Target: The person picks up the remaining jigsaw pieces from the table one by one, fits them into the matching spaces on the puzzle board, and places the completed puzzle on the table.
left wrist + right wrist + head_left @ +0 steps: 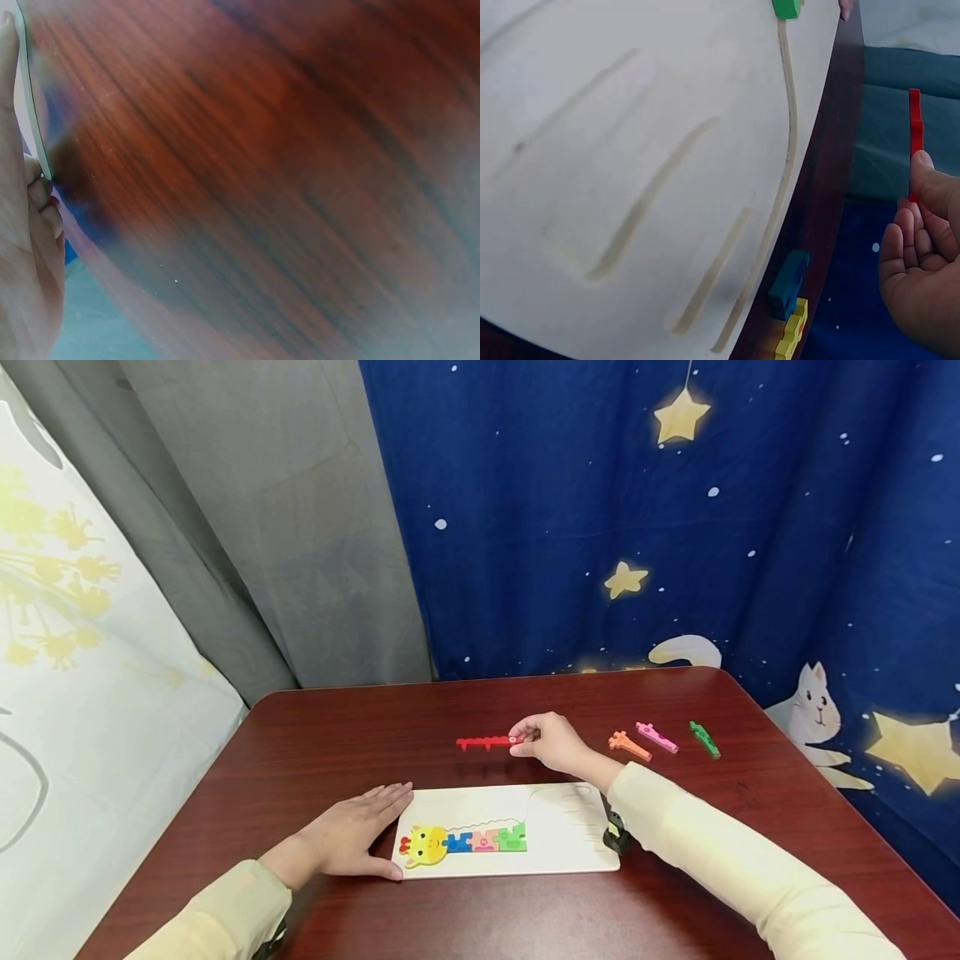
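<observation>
A pale wooden puzzle board (570, 839) lies on the table, with a yellow giraffe head (427, 846) and blue, pink and green pieces (513, 838) set in a row in its recess. My left hand (360, 828) rests with straight fingers along the board's left edge; in the left wrist view it shows only at the far left. Beyond the board, my right hand (553, 743) pinches one end of a long red puzzle piece (483, 742) between thumb and fingers. The right wrist view shows this red piece (916, 127) raised above the surface, its notched length pointing away from the thumb.
Orange (630, 745), pink (657, 737) and green (704, 739) loose pieces lie at the table's back right. In the right wrist view, a blue piece (789, 283) and a yellow piece (792, 331) sit beside the board. Curtains hang behind the table (360, 718).
</observation>
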`<action>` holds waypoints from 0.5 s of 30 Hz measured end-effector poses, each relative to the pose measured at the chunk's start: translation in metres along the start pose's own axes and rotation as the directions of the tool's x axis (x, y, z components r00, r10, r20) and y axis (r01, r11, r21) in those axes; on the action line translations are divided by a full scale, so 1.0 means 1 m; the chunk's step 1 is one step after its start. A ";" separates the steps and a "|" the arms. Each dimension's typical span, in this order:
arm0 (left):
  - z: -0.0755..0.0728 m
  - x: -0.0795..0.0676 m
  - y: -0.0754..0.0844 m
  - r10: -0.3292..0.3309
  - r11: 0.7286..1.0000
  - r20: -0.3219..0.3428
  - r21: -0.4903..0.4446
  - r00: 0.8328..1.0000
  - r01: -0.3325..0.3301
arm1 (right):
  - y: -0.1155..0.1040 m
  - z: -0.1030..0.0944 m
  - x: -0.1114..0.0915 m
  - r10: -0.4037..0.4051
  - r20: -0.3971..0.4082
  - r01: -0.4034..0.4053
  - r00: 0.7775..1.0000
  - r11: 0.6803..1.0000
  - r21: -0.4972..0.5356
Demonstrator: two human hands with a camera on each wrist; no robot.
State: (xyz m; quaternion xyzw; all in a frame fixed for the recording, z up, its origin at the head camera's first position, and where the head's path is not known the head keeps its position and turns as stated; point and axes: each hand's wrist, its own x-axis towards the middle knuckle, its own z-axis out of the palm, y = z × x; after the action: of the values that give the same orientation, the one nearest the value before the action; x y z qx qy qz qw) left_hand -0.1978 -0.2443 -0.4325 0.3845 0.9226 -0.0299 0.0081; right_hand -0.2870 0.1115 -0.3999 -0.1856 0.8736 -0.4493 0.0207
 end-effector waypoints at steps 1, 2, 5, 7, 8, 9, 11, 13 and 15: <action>0.000 0.000 0.000 0.002 1.000 0.001 0.000 1.000 -0.002 | 0.000 0.001 -0.001 -0.001 0.004 0.001 1.000 1.000 -0.001; -0.001 0.000 0.000 0.003 1.000 0.004 0.000 1.000 -0.003 | -0.001 0.001 -0.002 -0.002 0.008 0.002 1.000 1.000 -0.004; -0.002 0.000 0.000 0.006 1.000 0.004 0.002 1.000 -0.006 | -0.004 0.002 -0.006 0.005 0.017 -0.005 1.000 1.000 0.002; -0.003 0.000 0.000 0.007 1.000 0.004 0.003 1.000 -0.007 | -0.006 0.002 -0.009 0.012 0.022 -0.012 1.000 1.000 0.008; -0.003 0.000 0.000 0.007 1.000 0.004 0.004 1.000 -0.007 | -0.006 0.002 -0.010 0.015 0.024 -0.016 1.000 1.000 0.010; -0.003 0.000 0.000 0.007 1.000 0.005 0.005 1.000 -0.007 | -0.007 0.002 -0.012 0.017 0.026 -0.018 1.000 1.000 0.013; -0.003 0.000 0.000 0.003 1.000 0.010 0.005 1.000 -0.003 | -0.009 0.003 -0.014 0.010 0.033 -0.011 0.999 1.000 0.012; -0.003 0.000 0.001 -0.001 1.000 0.015 0.005 1.000 0.001 | -0.010 0.004 -0.017 0.001 0.039 -0.001 0.999 1.000 0.009; -0.003 -0.001 0.001 -0.007 1.000 0.018 0.005 1.000 0.007 | -0.011 0.005 -0.020 -0.009 0.047 0.008 0.999 1.000 0.009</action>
State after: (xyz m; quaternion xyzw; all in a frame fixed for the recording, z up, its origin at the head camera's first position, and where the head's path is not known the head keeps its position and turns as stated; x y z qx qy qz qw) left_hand -0.1969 -0.2441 -0.4295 0.3812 0.9237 -0.0358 0.0152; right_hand -0.2637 0.1083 -0.3970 -0.1998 0.8701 -0.4488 0.0404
